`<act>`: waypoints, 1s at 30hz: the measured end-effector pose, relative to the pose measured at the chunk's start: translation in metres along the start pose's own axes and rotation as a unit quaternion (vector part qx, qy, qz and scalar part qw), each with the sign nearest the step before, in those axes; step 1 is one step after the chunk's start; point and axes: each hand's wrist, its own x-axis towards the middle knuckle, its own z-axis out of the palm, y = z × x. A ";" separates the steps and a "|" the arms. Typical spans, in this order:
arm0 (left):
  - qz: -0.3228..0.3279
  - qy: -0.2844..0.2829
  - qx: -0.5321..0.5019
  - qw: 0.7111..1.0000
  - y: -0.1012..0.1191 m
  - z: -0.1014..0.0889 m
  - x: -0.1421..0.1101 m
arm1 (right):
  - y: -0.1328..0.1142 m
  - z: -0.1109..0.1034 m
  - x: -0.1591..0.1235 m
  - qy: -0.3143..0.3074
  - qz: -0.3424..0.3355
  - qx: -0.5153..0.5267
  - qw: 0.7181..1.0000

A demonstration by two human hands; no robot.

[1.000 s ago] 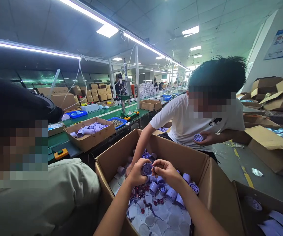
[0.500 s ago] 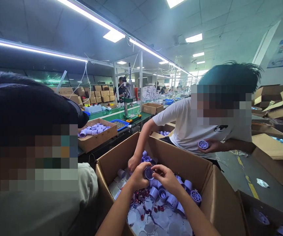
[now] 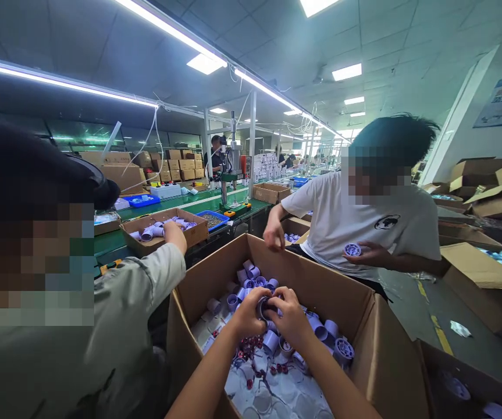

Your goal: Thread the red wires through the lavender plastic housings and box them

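Note:
Over the big carton, my left hand (image 3: 248,314) is closed around a round lavender plastic cup (image 3: 261,307), its open mouth tilted toward me. My right hand (image 3: 292,317) has its fingers bent at the cup's mouth; what they pinch inside is hidden. Beneath my hands lie many similar lavender cups (image 3: 271,342), some upright and some on their sides. Small red parts with dark wires (image 3: 251,348) lie in a heap below my left hand. White, translucent round pieces (image 3: 262,400) cover the near part of the carton.
The carton's tall cardboard walls (image 3: 377,349) surround my hands. On the right, a co-worker (image 3: 364,215) holds a lavender part (image 3: 352,249). At left, another co-worker (image 3: 124,326) reaches into a smaller box of cups (image 3: 193,235). Behind stand a press (image 3: 232,163) and a blue tray (image 3: 211,220).
My right fingers have moved further over the cup's mouth. The right co-worker's hand has lifted out of the carton to its far edge. The left co-worker's arm now reaches into the smaller box.

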 end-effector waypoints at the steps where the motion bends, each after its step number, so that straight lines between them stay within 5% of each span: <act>1: 0.001 -0.001 -0.003 1.000 0.000 0.000 0.000 | 0.000 0.000 0.000 -0.003 -0.001 -0.004 1.000; 11: 0.009 0.002 -0.012 1.000 -0.002 0.001 -0.001 | -0.001 -0.001 0.000 0.002 0.010 0.015 1.000; 30: 0.001 -0.015 0.013 1.000 0.004 0.004 -0.001 | -0.006 0.018 -0.003 0.089 0.166 0.046 0.981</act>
